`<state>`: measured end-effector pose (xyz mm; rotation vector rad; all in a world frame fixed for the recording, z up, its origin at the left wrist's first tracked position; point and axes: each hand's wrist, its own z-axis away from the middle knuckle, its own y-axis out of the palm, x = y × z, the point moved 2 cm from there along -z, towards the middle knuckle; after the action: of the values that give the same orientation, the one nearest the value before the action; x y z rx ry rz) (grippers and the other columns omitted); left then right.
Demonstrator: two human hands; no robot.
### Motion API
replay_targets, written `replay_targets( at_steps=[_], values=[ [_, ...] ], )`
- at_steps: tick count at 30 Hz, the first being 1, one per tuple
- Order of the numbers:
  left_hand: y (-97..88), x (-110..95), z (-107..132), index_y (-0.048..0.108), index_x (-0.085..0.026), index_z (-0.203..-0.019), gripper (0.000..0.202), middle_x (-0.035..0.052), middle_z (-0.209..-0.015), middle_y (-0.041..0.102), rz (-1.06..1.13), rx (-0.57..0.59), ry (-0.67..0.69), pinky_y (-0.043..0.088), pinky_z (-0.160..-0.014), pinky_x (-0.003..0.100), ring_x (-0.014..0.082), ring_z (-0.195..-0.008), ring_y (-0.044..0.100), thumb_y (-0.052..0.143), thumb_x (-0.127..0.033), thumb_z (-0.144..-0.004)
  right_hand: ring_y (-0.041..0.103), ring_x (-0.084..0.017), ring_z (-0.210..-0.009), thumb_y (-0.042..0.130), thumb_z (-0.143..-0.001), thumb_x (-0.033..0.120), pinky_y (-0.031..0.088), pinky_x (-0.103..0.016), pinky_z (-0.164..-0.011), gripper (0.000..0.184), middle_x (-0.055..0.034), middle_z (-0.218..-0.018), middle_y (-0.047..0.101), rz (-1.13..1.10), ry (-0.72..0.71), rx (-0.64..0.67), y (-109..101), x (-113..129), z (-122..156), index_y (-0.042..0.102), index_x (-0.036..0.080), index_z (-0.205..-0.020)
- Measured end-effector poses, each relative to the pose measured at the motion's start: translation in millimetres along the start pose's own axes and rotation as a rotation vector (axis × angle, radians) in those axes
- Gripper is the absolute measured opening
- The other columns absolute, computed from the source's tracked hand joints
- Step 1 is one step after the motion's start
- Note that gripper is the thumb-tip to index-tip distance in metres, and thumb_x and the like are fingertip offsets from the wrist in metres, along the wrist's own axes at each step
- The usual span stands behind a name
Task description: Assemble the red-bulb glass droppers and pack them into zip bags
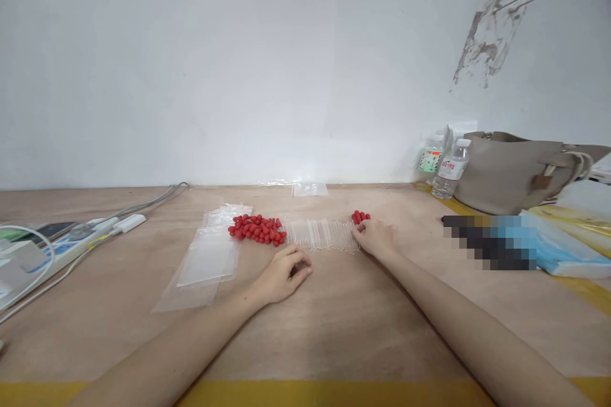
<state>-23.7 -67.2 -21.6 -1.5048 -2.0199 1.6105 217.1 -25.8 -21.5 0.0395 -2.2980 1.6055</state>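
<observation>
A heap of glossy red bean-shaped pieces (258, 229) lies in front of me, left of centre. From its right side runs a row of thin clear sticks (317, 234), laid side by side. My left hand (285, 275) rests on the table just in front of the row. Its fingers are loosely curled, with a gap to the thumb and nothing visible between them. At the row's right end, my right hand (377, 237) has thumb and fingertips pinched together beside a small cluster of red pieces (361, 216). Whatever sits in that pinch is hidden or too small to make out.
Clear plastic bags (207, 257) lie left of the heap, and a small bag (310, 189) lies by the wall. A power strip (71, 241) with cables is at far left. Bottles (450, 170), a grey handbag (510, 172) and a blue packet (563, 248) occupy the right side.
</observation>
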Motion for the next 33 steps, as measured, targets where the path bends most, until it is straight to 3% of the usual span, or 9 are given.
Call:
replay_targets(
  at_steps=[11, 19, 22, 26, 29, 33],
  values=[
    [1.1, 0.7, 0.5, 0.055, -0.017, -0.083, 0.009, 0.0030, -0.082, 0.051, 0.004, -0.014, 0.010, 0.043, -0.062, 0.023, 0.0113, -0.067, 0.051, 0.048, -0.021, -0.080, 0.058, -0.023, -0.074, 0.044, -0.071, 0.032, 0.030, -0.039, -0.074, 0.024, -0.0054, -0.074, 0.064, 0.042, 0.107, 0.118, -0.7, 2.0, -5.3, 0.064, 0.022, -0.064],
    [1.7, 0.2, 0.7, 0.055, -0.018, -0.083, 0.009, 0.0030, -0.082, 0.052, -0.016, -0.010, 0.004, 0.043, -0.063, 0.024, 0.0121, -0.069, 0.050, 0.048, -0.021, -0.080, 0.057, -0.024, -0.079, 0.044, -0.071, 0.033, 0.031, -0.039, -0.074, 0.023, -0.0074, -0.081, 0.063, 0.038, 0.160, 0.122, -1.1, 6.4, -9.1, 0.063, 0.021, -0.074],
    [1.7, -1.0, 1.3, 0.054, -0.018, -0.084, 0.008, 0.0032, -0.083, 0.052, -0.058, -0.069, 0.020, 0.042, -0.068, 0.027, 0.0141, -0.074, 0.050, 0.049, -0.021, -0.079, 0.058, -0.025, -0.078, 0.042, -0.073, 0.037, 0.031, -0.041, -0.075, 0.026, -0.0072, -0.077, 0.063, 0.026, 0.162, 0.118, -1.6, 6.7, -9.1, 0.062, 0.021, -0.070],
    [-13.3, 1.7, -0.7, 0.050, -0.017, -0.072, 0.007, 0.0027, -0.078, 0.052, -0.208, -0.241, -0.022, 0.040, -0.072, 0.030, 0.0162, -0.077, 0.048, 0.050, -0.022, -0.077, 0.057, -0.024, -0.073, 0.039, -0.076, 0.035, 0.031, -0.039, -0.074, 0.029, -0.0056, -0.069, 0.062, -0.004, 0.090, 0.115, -8.1, 9.3, -8.1, 0.060, 0.020, -0.061],
    [-33.6, 11.9, -7.8, 0.049, -0.018, -0.068, 0.013, 0.0035, -0.077, 0.052, -0.392, -0.313, -0.120, 0.037, -0.073, 0.033, 0.0188, -0.078, 0.046, 0.049, -0.027, -0.078, 0.056, -0.023, -0.077, 0.037, -0.079, 0.033, 0.033, -0.035, -0.071, 0.027, -0.0060, -0.074, 0.062, -0.076, -0.013, 0.057, -13.3, 13.4, -4.7, 0.057, 0.020, -0.067],
    [-49.3, 31.2, -22.8, 0.056, -0.020, -0.075, 0.011, 0.0048, -0.084, 0.055, -0.546, -0.237, -0.159, 0.033, -0.077, 0.037, 0.0229, -0.087, 0.046, 0.052, -0.030, -0.075, 0.054, -0.020, -0.080, 0.039, -0.081, 0.027, 0.033, -0.033, -0.076, 0.015, -0.0059, -0.080, 0.061, -0.184, -0.185, -0.041, -11.9, 19.4, 8.1, 0.051, 0.018, -0.077]
  ],
)
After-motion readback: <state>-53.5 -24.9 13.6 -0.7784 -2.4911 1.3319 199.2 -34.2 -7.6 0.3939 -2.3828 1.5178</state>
